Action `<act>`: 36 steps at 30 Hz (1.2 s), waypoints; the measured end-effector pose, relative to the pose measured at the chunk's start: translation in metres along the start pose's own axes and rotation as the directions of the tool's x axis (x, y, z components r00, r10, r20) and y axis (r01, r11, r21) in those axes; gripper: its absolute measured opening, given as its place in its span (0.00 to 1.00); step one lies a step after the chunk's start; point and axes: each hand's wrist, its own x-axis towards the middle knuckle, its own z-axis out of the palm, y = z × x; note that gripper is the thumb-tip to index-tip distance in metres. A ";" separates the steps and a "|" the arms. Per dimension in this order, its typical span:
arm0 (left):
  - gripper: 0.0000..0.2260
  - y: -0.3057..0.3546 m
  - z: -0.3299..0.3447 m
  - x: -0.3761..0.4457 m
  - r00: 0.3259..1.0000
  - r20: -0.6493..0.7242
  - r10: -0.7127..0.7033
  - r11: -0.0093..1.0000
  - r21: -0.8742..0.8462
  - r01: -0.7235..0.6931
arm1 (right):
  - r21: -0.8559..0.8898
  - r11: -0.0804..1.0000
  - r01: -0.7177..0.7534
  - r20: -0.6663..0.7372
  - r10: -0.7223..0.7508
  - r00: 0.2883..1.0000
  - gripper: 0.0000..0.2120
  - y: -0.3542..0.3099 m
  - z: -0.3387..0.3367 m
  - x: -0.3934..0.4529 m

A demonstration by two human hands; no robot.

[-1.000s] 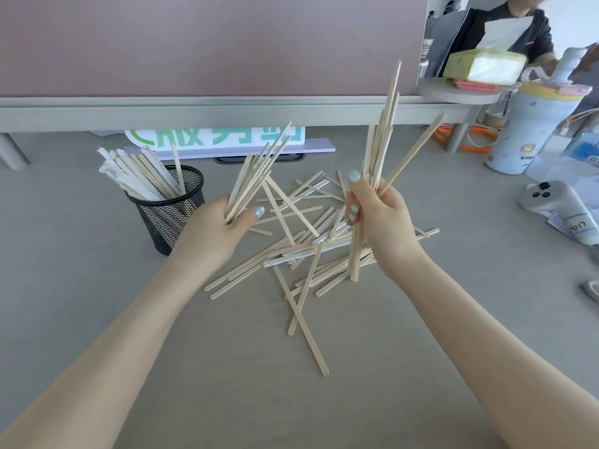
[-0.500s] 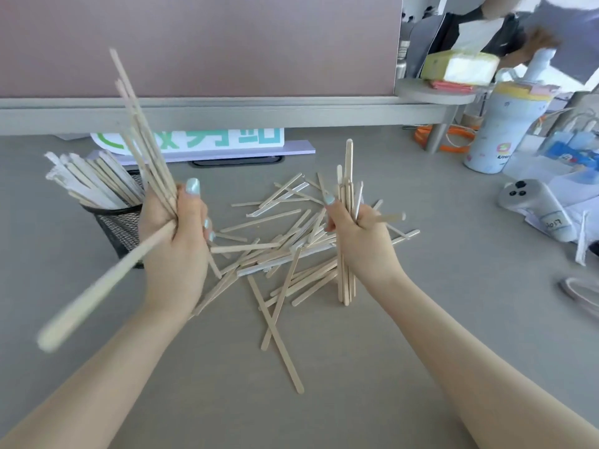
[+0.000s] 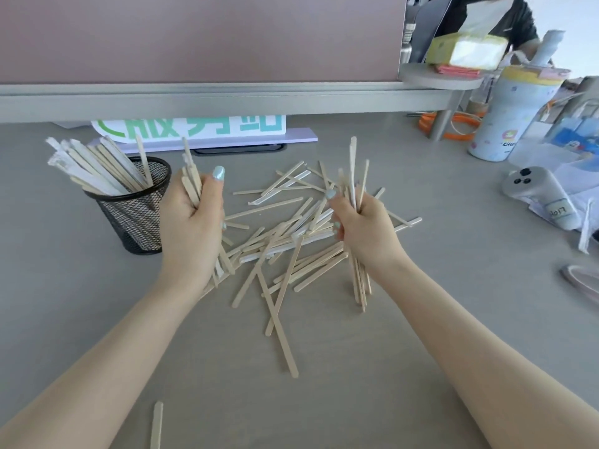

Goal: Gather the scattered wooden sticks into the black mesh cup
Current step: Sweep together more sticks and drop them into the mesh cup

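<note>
A: What has the left hand (image 3: 191,222) got?

B: It is clenched around a bundle of wooden sticks (image 3: 192,186), held nearly upright. The tips stand above the thumb, and the lower ends come out below the heel of the hand, down among the loose pile.

A: And the right hand (image 3: 363,228)?

B: The same – fingers wrapped tight round a second bundle (image 3: 354,176), also close to upright. Its lower ends reach the grey desk (image 3: 324,400) just below the wrist.

A: Where is the black mesh cup (image 3: 134,215)?

B: Just to the left of the left hand's grip, upright on the desk, very near the knuckles; I cannot tell whether they touch. It already holds a sheaf of sticks (image 3: 94,170) leaning out to the left.

A: The rest of them?

B: A scattered pile (image 3: 285,234) lies flat between the two fists and below them, criss-crossed. One long stick (image 3: 278,332) runs from the pile toward the person – and a stray one (image 3: 156,426) lies alone well below the left grip, beside the forearm.

A: Anything right of the right grip?

B: A white controller (image 3: 538,192) and a pale bottle (image 3: 505,124), both well apart from the hand.
</note>
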 end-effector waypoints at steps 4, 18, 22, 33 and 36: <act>0.16 0.008 0.003 0.002 0.998 -0.036 0.054 0.997 -0.057 -0.056 | 0.164 0.978 0.127 -0.094 -0.113 0.989 0.17 -0.009 -0.003 -0.001; 0.19 0.005 0.005 0.000 0.959 0.236 -0.157 0.984 0.124 0.131 | 0.121 0.982 0.142 -0.064 -0.135 0.989 0.18 -0.016 -0.002 -0.007; 0.20 0.024 -0.008 0.015 0.994 0.094 -0.046 0.999 -0.020 0.048 | 0.236 0.958 0.161 -0.188 -0.118 0.975 0.20 -0.028 -0.010 -0.008; 0.20 0.016 -0.075 0.079 0.938 -0.345 -0.035 0.997 0.051 0.056 | 0.244 0.952 0.187 -0.410 -0.074 0.909 0.21 -0.028 0.004 -0.008; 0.19 0.002 -0.083 0.082 0.923 -0.376 -0.083 0.979 0.144 0.146 | 0.273 0.934 0.230 -0.438 -0.092 0.894 0.21 -0.044 0.020 -0.004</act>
